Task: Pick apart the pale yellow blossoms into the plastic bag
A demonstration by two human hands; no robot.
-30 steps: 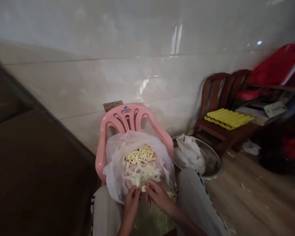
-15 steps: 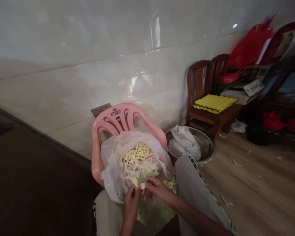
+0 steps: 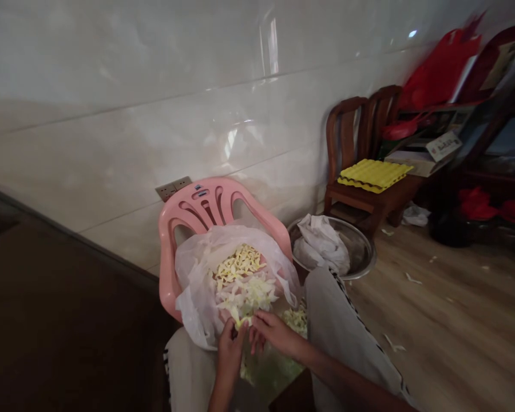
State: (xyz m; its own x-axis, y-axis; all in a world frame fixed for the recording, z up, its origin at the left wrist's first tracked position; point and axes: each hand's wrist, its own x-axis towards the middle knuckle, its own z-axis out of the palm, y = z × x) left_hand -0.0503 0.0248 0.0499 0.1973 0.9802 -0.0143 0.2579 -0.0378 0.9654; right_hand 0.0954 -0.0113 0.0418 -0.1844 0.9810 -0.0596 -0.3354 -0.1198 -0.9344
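Note:
My left hand [image 3: 230, 346] is closed, pinching a small pale yellow-white plant piece [image 3: 242, 323] that looks like a petal or a flower. Meeting it from the right, my right hand [image 3: 277, 333] has thumb and forefinger closed on the same piece, its other fingers curled below. Just beyond both hands, a translucent plastic bag [image 3: 193, 286] lies spread over the seat of a pink plastic chair [image 3: 168, 257]. Short yellowish pieces [image 3: 240, 264] are heaped at the back of the bag, and larger white, petal-like pieces [image 3: 251, 290] lie in front of them.
More pale pieces [image 3: 296, 320] sit low between my knees. To the right stands a metal basin [image 3: 364, 260] holding a whitish bag [image 3: 320, 243]. Behind it, a wooden chair [image 3: 347, 197] carries a yellow egg tray [image 3: 373, 174]. Scraps [image 3: 393, 343] litter the floor.
The view has shifted slightly. Between my fingertips the pale piece has turned and now shows more yellow. Both hands stay close together in nearly the same place.

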